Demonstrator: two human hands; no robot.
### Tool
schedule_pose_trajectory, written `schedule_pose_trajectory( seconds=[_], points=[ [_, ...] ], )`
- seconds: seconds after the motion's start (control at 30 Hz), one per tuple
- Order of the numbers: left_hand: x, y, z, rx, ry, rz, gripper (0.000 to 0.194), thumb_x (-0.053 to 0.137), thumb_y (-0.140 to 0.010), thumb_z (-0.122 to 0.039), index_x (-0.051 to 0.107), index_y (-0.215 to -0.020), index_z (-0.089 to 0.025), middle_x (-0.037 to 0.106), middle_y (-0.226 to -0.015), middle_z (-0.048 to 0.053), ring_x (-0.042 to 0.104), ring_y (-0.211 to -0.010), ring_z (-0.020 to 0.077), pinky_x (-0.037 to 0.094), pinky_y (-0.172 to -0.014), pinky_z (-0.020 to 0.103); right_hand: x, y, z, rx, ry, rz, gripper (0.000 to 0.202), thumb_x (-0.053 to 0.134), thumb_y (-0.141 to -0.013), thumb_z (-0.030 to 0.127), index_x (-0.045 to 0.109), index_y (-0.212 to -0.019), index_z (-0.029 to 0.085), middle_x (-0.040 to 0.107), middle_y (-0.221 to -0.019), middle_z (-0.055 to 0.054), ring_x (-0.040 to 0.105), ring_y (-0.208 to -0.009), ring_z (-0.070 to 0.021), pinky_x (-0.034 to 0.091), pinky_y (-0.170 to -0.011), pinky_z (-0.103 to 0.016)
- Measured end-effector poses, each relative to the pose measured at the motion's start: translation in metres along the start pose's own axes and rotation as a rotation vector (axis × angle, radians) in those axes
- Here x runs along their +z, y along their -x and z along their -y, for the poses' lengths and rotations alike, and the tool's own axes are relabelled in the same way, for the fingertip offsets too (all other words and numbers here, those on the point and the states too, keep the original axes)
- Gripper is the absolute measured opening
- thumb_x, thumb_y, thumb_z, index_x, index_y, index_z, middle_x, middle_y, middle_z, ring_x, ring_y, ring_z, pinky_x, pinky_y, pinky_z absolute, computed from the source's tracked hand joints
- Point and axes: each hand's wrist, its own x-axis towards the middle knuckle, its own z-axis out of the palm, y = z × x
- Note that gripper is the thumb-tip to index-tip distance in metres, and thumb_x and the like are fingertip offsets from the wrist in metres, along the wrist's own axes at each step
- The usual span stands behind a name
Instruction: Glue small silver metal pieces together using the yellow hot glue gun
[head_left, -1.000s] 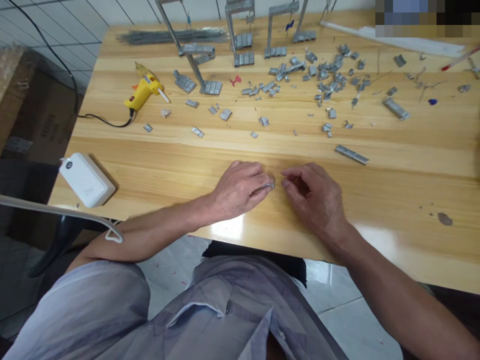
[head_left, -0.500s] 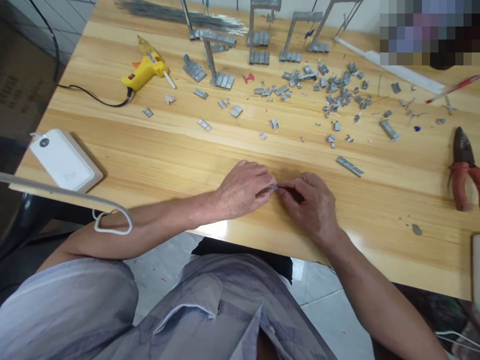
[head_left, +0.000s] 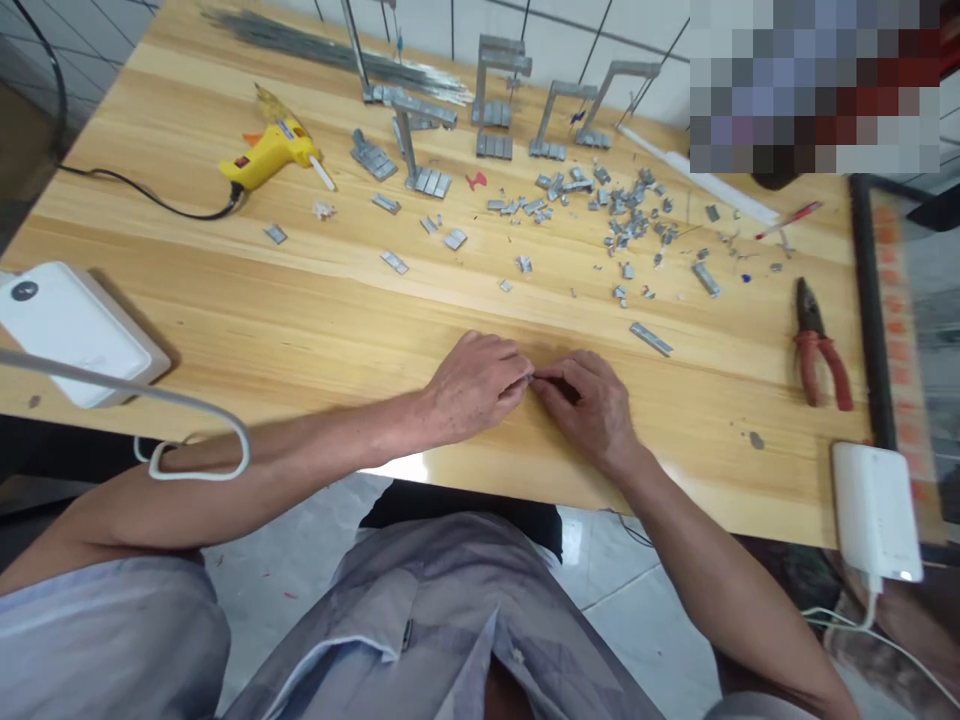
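Near the front edge of the wooden table (head_left: 315,320), my left hand (head_left: 476,388) and my right hand (head_left: 589,402) meet fingertip to fingertip. Between them shows a sliver of a small grey metal piece (head_left: 529,377), mostly hidden by the fingers. My left hand is closed around it, and my right thumb and forefinger pinch at its right end. A flat grey metal strip (head_left: 651,339) lies beyond my right hand. Farther back are scattered small grey metal pieces (head_left: 630,215) and several grey angled stands (head_left: 429,180) on segmented bases.
A yellow glue gun (head_left: 274,152) lies at the back left, a bundle of thin wires (head_left: 337,55) behind it. White power banks (head_left: 82,335) sit at both sides, the right one (head_left: 874,510) with a cable. Red-handled pliers (head_left: 821,350) and a red pen (head_left: 789,220) are at right.
The view has swung to the right, bringing the right-hand power bank and a dark-edged frame into sight. My hands stay together, with less of the grey piece showing between them.
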Motion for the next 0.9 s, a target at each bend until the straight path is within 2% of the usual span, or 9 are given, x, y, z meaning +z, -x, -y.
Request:
schedule_pose_trajectory(
  seconds=[0.17, 0.23, 0.33, 0.5, 0.63, 0.7, 0.8, 0.9],
  points=[
    [0.0038, -0.0008, -0.0025, -0.044, 0.007, 0.001, 0.017, 0.058, -0.100, -0.018, 0.072, -0.090, -0.017, 0.072, -0.086, 0.005, 0.066, -0.084, 0.0225, 0.039, -0.078, 0.038, -0.0020, 0.0001, 0.0017, 0.041, -0.037, -0.005, 0.014, 0.067, -0.101, 0.029, 0.080, -0.097, 0.025, 0.074, -0.084, -0.006, 0.066, -0.082, -0.0231, 0.052, -0.076, -0.038],
    [0.0043, -0.0007, -0.0044, -0.061, 0.027, -0.001, 0.010, 0.063, -0.098, -0.020, 0.072, -0.097, -0.016, 0.074, -0.091, 0.006, 0.068, -0.090, 0.0249, 0.041, -0.081, 0.040, -0.0025, 0.0010, 0.0013, 0.042, -0.050, -0.013, 0.014, 0.067, -0.101, 0.028, 0.080, -0.098, 0.024, 0.074, -0.083, -0.006, 0.066, -0.081, -0.0228, 0.052, -0.075, -0.038],
    [0.0034, -0.0010, -0.0066, -0.072, 0.043, -0.010, 0.013, 0.067, -0.098, -0.024, 0.072, -0.107, -0.016, 0.077, -0.099, 0.008, 0.069, -0.096, 0.0276, 0.042, -0.084, 0.042, -0.0040, 0.0029, 0.0008, 0.055, -0.089, -0.014, 0.012, 0.068, -0.100, 0.027, 0.080, -0.099, 0.025, 0.074, -0.082, -0.004, 0.065, -0.079, -0.0218, 0.052, -0.076, -0.039],
    [-0.0003, -0.0042, -0.0082, -0.060, 0.020, 0.025, 0.016, 0.059, -0.105, -0.023, 0.072, -0.095, -0.017, 0.075, -0.095, 0.007, 0.070, -0.092, 0.0267, 0.041, -0.082, 0.042, -0.0075, 0.0043, 0.0041, 0.187, -0.170, -0.060, 0.009, 0.070, -0.098, 0.029, 0.078, -0.099, 0.026, 0.070, -0.081, -0.002, 0.062, -0.072, -0.0181, 0.051, -0.070, -0.035],
    [-0.0013, -0.0052, -0.0095, -0.073, 0.025, 0.045, 0.015, 0.061, -0.104, -0.023, 0.072, -0.096, -0.017, 0.076, -0.095, 0.008, 0.071, -0.095, 0.0273, 0.043, -0.085, 0.042, -0.0081, 0.0030, 0.0070, 0.228, -0.205, -0.078, 0.010, 0.069, -0.097, 0.031, 0.076, -0.093, 0.025, 0.070, -0.081, -0.001, 0.060, -0.071, -0.0171, 0.049, -0.069, -0.034],
    [-0.0010, -0.0043, -0.0091, -0.093, 0.045, 0.048, 0.011, 0.066, -0.101, -0.024, 0.072, -0.103, -0.016, 0.077, -0.100, 0.009, 0.072, -0.100, 0.0289, 0.045, -0.088, 0.043, -0.0085, 0.0026, 0.0078, 0.249, -0.232, -0.085, 0.014, 0.067, -0.098, 0.032, 0.074, -0.088, 0.025, 0.069, -0.079, -0.001, 0.060, -0.071, -0.0169, 0.048, -0.069, -0.034],
    [-0.0007, -0.0008, -0.0054, -0.094, 0.092, 0.031, 0.027, 0.072, -0.097, -0.025, 0.069, -0.121, -0.014, 0.077, -0.108, 0.011, 0.071, -0.106, 0.0299, 0.048, -0.092, 0.044, -0.0095, 0.0035, 0.0088, 0.319, -0.279, -0.132, 0.021, 0.064, -0.099, 0.034, 0.067, -0.080, 0.024, 0.063, -0.073, 0.001, 0.055, -0.066, -0.0156, 0.045, -0.067, -0.032],
    [-0.0010, 0.0037, 0.0004, -0.064, 0.125, 0.006, 0.034, 0.073, -0.095, -0.027, 0.067, -0.126, -0.014, 0.074, -0.109, 0.011, 0.070, -0.103, 0.0284, 0.051, -0.091, 0.043, -0.0105, 0.0049, 0.0100, 0.374, -0.312, -0.193, 0.026, 0.063, -0.098, 0.036, 0.061, -0.075, 0.024, 0.056, -0.067, 0.003, 0.048, -0.061, -0.0143, 0.040, -0.062, -0.031]
  ],
)
